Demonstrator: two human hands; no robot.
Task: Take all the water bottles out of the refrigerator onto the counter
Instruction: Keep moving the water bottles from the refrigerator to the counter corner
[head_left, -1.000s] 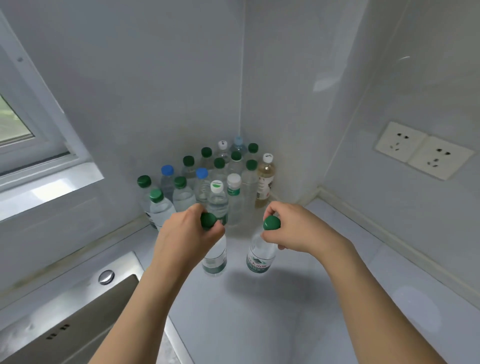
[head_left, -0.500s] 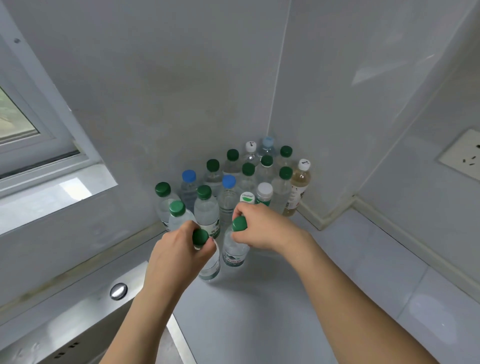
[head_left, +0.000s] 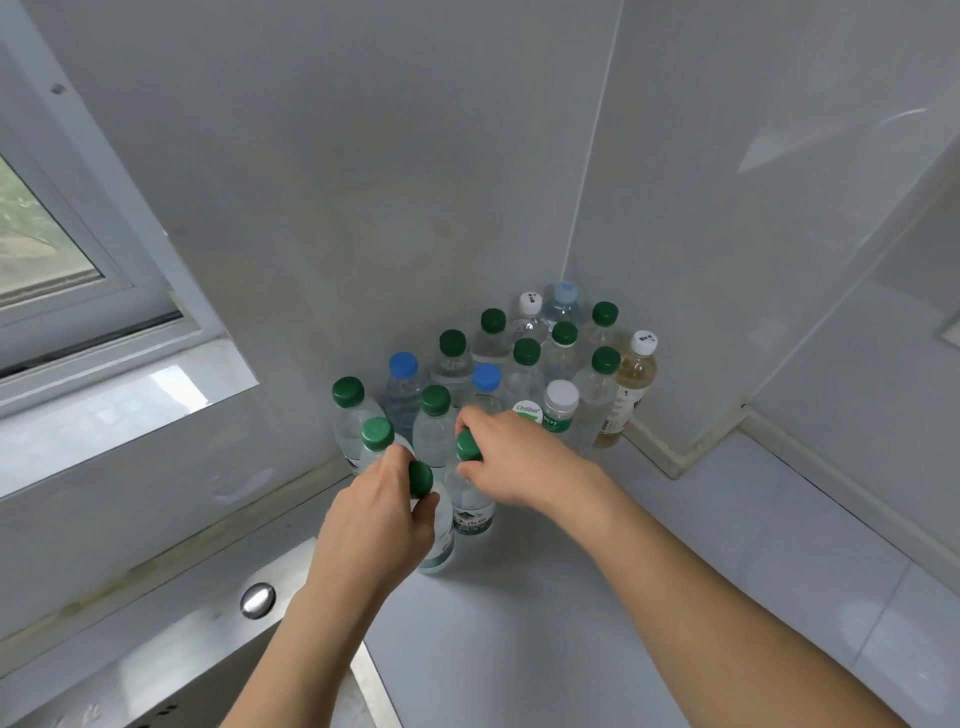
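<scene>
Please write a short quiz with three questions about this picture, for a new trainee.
1. True or false: each hand grips a green-capped bottle near its cap.
2. Which cap colour is on the yellowish bottle at the right of the group? A green, B white, C blue
3. What lies at the lower left, beside the counter?

Key
1. True: left hand, right hand.
2. B
3. A steel sink.
</scene>
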